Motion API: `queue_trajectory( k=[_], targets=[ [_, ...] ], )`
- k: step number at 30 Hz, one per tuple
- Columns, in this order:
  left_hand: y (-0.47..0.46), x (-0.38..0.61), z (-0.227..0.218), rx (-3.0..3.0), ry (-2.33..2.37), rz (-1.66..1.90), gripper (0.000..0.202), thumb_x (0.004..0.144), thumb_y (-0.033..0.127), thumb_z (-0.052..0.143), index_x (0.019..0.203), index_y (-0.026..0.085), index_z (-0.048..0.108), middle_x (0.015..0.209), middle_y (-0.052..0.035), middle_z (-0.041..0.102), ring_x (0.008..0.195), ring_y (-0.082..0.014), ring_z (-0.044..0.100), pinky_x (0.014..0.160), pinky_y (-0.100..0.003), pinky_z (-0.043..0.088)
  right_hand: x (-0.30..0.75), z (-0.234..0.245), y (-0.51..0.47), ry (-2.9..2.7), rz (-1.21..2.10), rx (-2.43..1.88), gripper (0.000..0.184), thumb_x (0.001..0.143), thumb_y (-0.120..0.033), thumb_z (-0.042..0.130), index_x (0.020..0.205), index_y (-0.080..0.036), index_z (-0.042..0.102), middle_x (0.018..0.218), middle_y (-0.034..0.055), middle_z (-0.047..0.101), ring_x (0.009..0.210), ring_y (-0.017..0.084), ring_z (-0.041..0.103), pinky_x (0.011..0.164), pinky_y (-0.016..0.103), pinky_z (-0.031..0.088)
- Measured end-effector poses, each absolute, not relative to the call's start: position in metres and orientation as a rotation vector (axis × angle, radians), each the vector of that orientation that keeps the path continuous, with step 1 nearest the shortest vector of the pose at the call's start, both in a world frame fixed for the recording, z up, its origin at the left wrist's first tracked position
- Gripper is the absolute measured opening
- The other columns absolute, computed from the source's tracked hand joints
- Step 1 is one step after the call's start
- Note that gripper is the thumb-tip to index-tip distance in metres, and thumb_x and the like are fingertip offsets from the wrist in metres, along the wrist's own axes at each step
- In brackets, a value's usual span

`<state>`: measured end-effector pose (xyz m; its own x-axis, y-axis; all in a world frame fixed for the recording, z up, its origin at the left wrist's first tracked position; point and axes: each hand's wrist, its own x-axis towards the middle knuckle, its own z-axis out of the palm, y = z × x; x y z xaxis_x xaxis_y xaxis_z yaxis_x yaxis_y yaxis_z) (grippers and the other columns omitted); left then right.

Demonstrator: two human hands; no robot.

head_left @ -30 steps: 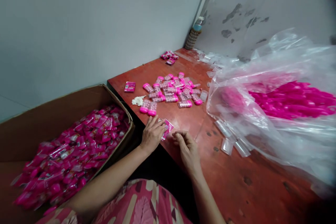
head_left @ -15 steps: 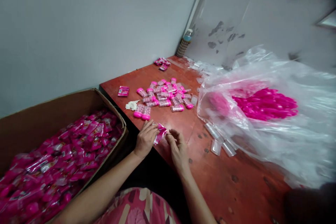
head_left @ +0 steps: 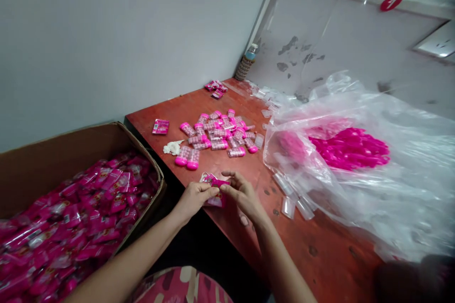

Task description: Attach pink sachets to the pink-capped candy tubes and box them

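Note:
Near the table's front edge, my left hand (head_left: 195,200) is closed, thumb and fingers pinching a small glossy pink packet (head_left: 215,200). My right hand (head_left: 245,195) is bent close beside it. Its thumb and forefinger close on a narrow magenta plastic piece (head_left: 221,182) that lies across the packet's top. The piece's exact kind is too small to make out. Just beyond the hands lie several clear small bottles with pink caps (head_left: 220,133), filled with pale pink beads. A crumpled white tissue (head_left: 172,147) rests left of them.
An open cardboard box (head_left: 142,144) full of pink packets (head_left: 88,208) stands left of the red table (head_left: 284,255). At right, a large clear plastic bag (head_left: 401,199) holds magenta pieces (head_left: 351,147). Empty clear tubes (head_left: 295,199) lie by it. A bottle (head_left: 246,62) stands in the corner.
My right hand has come in over the packet and now grips a magenta piece against it. The packet has dropped lower and tilted. The whole view has shifted slightly.

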<state>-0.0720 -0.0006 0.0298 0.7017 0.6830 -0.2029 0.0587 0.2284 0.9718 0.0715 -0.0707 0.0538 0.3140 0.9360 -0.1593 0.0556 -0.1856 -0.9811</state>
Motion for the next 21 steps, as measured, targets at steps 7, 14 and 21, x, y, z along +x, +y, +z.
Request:
queue_trajectory(
  k=[7, 14, 21],
  targets=[
    [-0.01, -0.068, 0.028, 0.896, 0.848, 0.582, 0.027, 0.059, 0.035, 0.07, 0.056, 0.01, 0.064, 0.051, -0.0026, 0.059, 0.046, -0.0098, 0.052, 0.048, -0.021, 0.041, 0.117, 0.067, 0.001, -0.903, 0.237, -2.641, 0.06, 0.076, -0.059, 0.041, 0.105, -0.007, 0.05, 0.097, 0.0243, 0.06, 0.098, 0.035, 0.054, 0.081, 0.044, 0.038],
    [-0.007, -0.071, 0.032, 0.564, 0.869, 0.684, 0.022, 0.058, 0.028, 0.074, 0.058, 0.01, 0.06, 0.054, -0.002, 0.06, 0.048, -0.0096, 0.055, 0.048, -0.021, 0.046, 0.128, 0.055, 0.016, -0.949, 0.289, -2.564, 0.052, 0.07, -0.039, 0.059, 0.11, -0.009, 0.045, 0.108, 0.0243, 0.055, 0.101, 0.034, 0.053, 0.081, 0.044, 0.039],
    [0.003, -0.063, 0.036, 0.133, 0.839, 0.771, 0.012, 0.067, 0.018, 0.068, 0.073, 0.012, 0.059, 0.068, -0.0034, 0.063, 0.058, -0.0124, 0.061, 0.057, -0.027, 0.053, 0.102, 0.051, -0.054, -1.031, 0.569, -2.183, 0.025, 0.081, -0.04, 0.043, 0.085, -0.017, 0.052, 0.064, 0.0033, 0.061, 0.056, 0.017, 0.059, 0.051, 0.027, 0.046]
  ],
)
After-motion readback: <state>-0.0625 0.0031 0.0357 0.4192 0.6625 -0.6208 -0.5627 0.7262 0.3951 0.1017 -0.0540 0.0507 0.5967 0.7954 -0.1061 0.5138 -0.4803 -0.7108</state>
